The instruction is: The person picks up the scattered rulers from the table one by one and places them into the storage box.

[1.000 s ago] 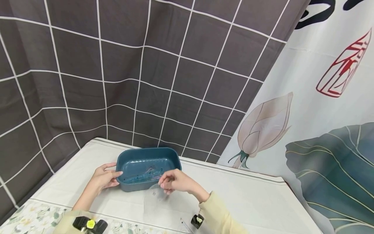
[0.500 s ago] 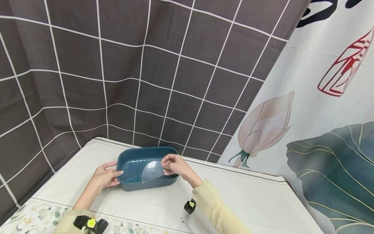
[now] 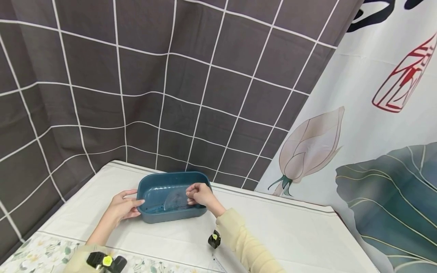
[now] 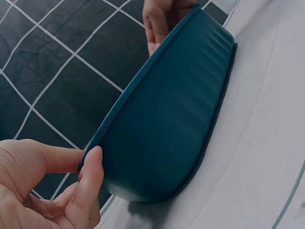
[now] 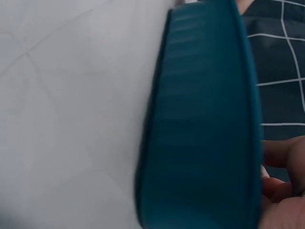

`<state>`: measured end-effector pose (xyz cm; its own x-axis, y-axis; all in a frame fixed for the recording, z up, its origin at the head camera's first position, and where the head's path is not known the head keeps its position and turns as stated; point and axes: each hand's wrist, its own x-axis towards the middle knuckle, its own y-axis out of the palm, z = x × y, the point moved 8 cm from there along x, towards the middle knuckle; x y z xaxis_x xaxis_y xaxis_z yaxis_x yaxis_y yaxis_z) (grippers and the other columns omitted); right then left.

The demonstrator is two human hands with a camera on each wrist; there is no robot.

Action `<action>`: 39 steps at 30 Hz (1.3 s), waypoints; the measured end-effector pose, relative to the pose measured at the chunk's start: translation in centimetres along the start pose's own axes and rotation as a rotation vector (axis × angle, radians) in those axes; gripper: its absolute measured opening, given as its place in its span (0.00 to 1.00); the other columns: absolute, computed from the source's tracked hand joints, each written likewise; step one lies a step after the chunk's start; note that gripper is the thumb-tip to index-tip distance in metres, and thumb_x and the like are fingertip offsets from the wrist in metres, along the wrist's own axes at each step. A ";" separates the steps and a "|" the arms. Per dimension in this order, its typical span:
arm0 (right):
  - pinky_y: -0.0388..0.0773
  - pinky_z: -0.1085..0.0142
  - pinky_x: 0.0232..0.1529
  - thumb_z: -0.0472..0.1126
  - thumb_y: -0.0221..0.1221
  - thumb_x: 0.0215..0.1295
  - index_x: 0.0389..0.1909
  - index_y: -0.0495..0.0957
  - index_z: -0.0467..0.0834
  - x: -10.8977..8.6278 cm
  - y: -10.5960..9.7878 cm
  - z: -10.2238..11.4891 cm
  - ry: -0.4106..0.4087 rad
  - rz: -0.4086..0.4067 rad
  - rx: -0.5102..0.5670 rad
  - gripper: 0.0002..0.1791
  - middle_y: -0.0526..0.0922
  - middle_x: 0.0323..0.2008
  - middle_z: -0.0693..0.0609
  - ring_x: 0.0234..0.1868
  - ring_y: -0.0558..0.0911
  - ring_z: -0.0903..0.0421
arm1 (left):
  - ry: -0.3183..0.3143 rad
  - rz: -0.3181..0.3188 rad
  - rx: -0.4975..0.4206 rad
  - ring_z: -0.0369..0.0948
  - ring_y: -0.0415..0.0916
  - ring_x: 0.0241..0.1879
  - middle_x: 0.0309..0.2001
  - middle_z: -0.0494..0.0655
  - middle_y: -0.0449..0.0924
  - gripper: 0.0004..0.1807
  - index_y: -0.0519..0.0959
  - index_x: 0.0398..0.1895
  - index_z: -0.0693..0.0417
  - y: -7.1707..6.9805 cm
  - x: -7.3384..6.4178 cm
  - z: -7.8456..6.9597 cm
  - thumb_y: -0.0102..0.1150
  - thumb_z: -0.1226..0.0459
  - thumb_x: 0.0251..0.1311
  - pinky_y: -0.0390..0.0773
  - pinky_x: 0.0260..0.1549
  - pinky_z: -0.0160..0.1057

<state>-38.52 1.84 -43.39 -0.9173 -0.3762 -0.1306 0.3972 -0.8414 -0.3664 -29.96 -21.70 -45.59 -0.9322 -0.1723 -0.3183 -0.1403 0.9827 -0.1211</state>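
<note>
A dark teal rectangular plastic basin (image 3: 170,217) stands on the white cloth, seen from outside in both wrist views. My left hand (image 3: 122,207) pinches its left rim between thumb and fingers, as the left wrist view (image 4: 52,183) shows of the basin (image 4: 157,119). Over the basin's right half, my right hand (image 3: 201,196) pinches a clear, rounded protractor (image 3: 175,199), which hangs down inside the basin. In the right wrist view the basin wall hides the protractor, and only part of my right hand (image 5: 283,186) shows. Small dark marks of clear items lie on the basin floor.
A clear ruler-like piece with markings (image 3: 218,264) lies on the cloth near the front edge. Behind the table hangs a dark curtain with white grid lines (image 3: 136,113). A white curtain with a lotus print (image 3: 304,155) hangs at the right.
My right hand has lifted the protractor from in front of the basin, over its near rim, then lowered it inside. The left hand stays on the rim.
</note>
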 end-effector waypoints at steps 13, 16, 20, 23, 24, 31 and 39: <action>0.67 0.74 0.21 0.34 0.62 0.61 0.30 0.83 0.39 -0.3 0.2 0.5 -0.157 -0.110 -0.458 0.03 0.78 0.20 0.51 0.20 0.70 0.63 | 0.004 0.005 -0.003 0.33 0.73 0.20 0.27 0.43 0.74 0.38 0.50 0.70 0.70 0.1 0.1 0.0 0.57 0.70 0.60 0.84 0.25 0.29; 0.65 0.74 0.21 0.34 0.62 0.61 0.31 0.82 0.38 -0.4 0.4 0.6 -0.162 -0.106 -0.479 0.03 0.76 0.19 0.52 0.19 0.69 0.64 | 0.002 0.004 -0.002 0.33 0.73 0.21 0.27 0.44 0.74 0.38 0.50 0.70 0.70 0.1 0.1 0.1 0.56 0.70 0.60 0.84 0.25 0.30; 0.68 0.74 0.22 0.33 0.62 0.60 0.32 0.82 0.38 -0.5 0.5 0.8 -0.181 -0.102 -0.492 0.02 0.78 0.19 0.51 0.19 0.70 0.64 | 0.003 0.001 -0.006 0.33 0.73 0.21 0.28 0.45 0.75 0.38 0.50 0.70 0.70 0.1 0.1 0.1 0.56 0.70 0.60 0.84 0.26 0.30; 0.69 0.73 0.22 0.33 0.62 0.60 0.33 0.82 0.37 -0.6 0.6 0.9 -0.187 -0.101 -0.488 0.02 0.79 0.21 0.50 0.20 0.70 0.64 | 0.004 0.000 -0.006 0.33 0.73 0.21 0.27 0.44 0.75 0.38 0.50 0.70 0.70 0.1 0.1 0.1 0.56 0.70 0.60 0.84 0.25 0.30; 0.68 0.73 0.22 0.33 0.62 0.60 0.33 0.82 0.37 -0.5 0.6 0.9 -0.184 -0.101 -0.482 0.02 0.79 0.21 0.50 0.19 0.70 0.64 | 0.003 0.000 -0.007 0.33 0.73 0.21 0.27 0.44 0.74 0.38 0.50 0.70 0.70 0.1 0.1 0.1 0.56 0.70 0.60 0.84 0.25 0.30; 0.68 0.74 0.22 0.33 0.62 0.60 0.36 0.81 0.37 -0.4 0.4 0.8 -0.186 -0.103 -0.419 0.04 0.79 0.23 0.50 0.20 0.70 0.63 | 0.005 0.003 -0.010 0.33 0.73 0.20 0.26 0.44 0.74 0.38 0.50 0.70 0.70 0.1 0.1 0.2 0.56 0.71 0.60 0.84 0.25 0.29; 0.70 0.74 0.23 0.34 0.62 0.60 0.37 0.81 0.37 -0.7 0.2 1.5 -0.237 -0.109 -0.381 0.06 0.79 0.25 0.50 0.22 0.71 0.64 | 0.005 0.006 -0.008 0.33 0.73 0.20 0.27 0.44 0.74 0.38 0.49 0.70 0.70 0.0 0.1 0.1 0.56 0.70 0.60 0.84 0.25 0.29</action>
<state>-37.81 1.39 -42.02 -0.9040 -0.4089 0.1251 0.2196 -0.6949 -0.6848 -30.03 -21.70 -45.69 -0.9348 -0.1662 -0.3139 -0.1376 0.9842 -0.1114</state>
